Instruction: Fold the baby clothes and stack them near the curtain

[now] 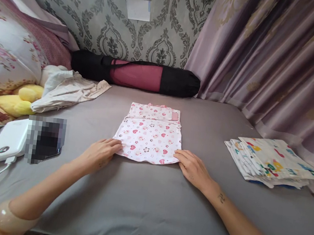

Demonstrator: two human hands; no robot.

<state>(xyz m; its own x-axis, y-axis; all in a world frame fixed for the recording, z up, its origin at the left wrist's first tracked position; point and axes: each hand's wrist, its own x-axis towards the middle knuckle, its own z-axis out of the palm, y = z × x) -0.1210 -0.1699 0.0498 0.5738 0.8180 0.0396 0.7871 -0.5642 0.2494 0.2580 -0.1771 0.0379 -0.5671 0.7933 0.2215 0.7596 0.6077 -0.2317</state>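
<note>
A small white baby garment (148, 139) printed with red hearts and flowers lies on the grey sheet in front of me. Its far part is folded over, with a pink cuff (175, 116) at the right and pink trim along the far edge. My left hand (102, 152) grips the near left corner, fingers bent over the cloth. At the near right corner, my right hand (192, 165) pinches the edge between thumb and fingers. Both hands rest low on the bed surface, and the thumb of the left hand is hidden.
Folded printed cloths (274, 160) are stacked on the right. On the left are a phone (46, 142), a white power bank (9, 139) with a cable, a crumpled pale cloth (69, 89) and a yellow plush toy (18, 100). A black-and-red long bag (136, 75) lies along the wall.
</note>
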